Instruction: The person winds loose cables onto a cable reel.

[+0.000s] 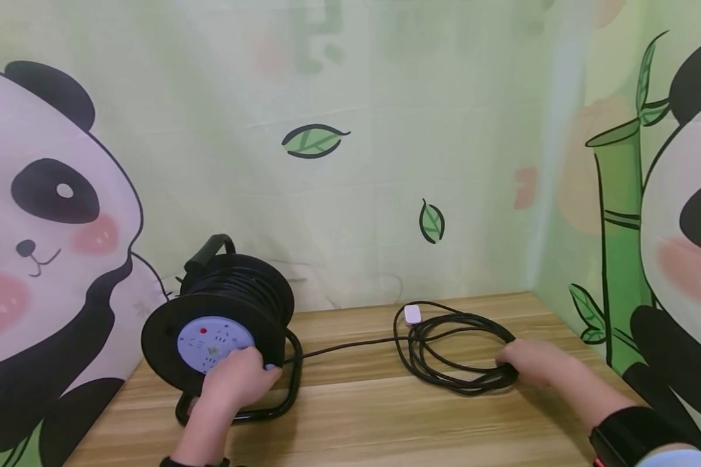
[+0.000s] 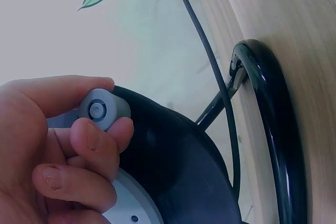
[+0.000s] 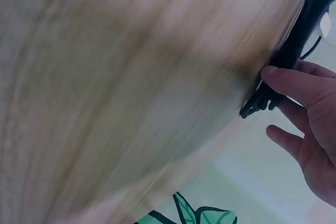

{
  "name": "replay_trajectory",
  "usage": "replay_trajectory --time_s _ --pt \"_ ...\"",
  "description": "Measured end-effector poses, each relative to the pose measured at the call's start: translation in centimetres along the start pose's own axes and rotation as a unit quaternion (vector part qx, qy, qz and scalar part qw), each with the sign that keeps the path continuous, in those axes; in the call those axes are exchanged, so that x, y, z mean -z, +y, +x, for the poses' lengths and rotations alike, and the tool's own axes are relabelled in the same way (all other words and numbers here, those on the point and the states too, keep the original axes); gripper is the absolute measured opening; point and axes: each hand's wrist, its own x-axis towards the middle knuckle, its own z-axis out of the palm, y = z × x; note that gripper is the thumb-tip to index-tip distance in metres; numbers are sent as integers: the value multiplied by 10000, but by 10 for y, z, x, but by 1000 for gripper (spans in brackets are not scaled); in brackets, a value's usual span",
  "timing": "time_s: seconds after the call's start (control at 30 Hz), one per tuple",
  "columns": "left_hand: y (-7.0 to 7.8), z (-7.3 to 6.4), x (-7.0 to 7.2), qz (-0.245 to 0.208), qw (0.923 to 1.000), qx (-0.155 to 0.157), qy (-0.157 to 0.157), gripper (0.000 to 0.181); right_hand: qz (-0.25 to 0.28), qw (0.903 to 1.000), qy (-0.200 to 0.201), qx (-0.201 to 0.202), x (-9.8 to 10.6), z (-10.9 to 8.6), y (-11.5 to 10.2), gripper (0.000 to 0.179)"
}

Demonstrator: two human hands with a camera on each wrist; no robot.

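Note:
A black cable reel [image 1: 163, 337] with a pale socket panel [image 1: 195, 344] stands on its tubular frame [image 1: 296, 376] at the left of the table. My left hand [image 1: 239, 379] grips the small grey crank knob [image 2: 101, 107] on the reel's face, thumb and fingers around it. At the right lies a loosely coiled black cable [image 1: 420, 370], with a white plug [image 1: 412, 314] at its back left. My right hand [image 1: 531, 362] pinches the right side of this coil between thumb and fingers. A single stretch of cable [image 1: 350, 344] runs from the coil to the reel.
The wooden table [image 1: 385, 421] ends at a pale green backdrop [image 1: 473, 162] printed with pandas and leaves. The reel's carrying handle [image 1: 207, 253] rises at its top, and more cable [image 1: 245, 285] is wound on its drum.

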Motion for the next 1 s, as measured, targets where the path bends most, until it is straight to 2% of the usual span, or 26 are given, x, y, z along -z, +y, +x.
replay_trajectory --time_s 0.07,0.2,0.3,0.43,0.6,0.7,0.8,1.0 --pt "0 0 0 4 10000 1 -1 33 105 9999 -31 81 3 0 1 31" --pt "1 0 1 17 10000 -33 1 33 364 9993 4 -71 22 3 2 44" --pt "1 0 1 14 10000 -65 -12 33 275 9986 403 -192 42 9 0 45" --pt "1 0 0 34 10000 -45 -26 33 259 9925 1183 -150 71 27 -6 46" --pt "1 1 -1 50 10000 -9 -35 32 669 9828 1720 -109 100 61 -26 57" --pt "0 2 -2 65 10000 -4 -33 32 793 9810 1769 -84 106 84 -46 61" --pt "0 1 -3 97 10000 -1 0 31 948 9804 1726 75 103 107 -68 62" --pt "2 -1 -2 71 10000 -12 36 31 1384 9825 1223 243 89 146 -114 66"
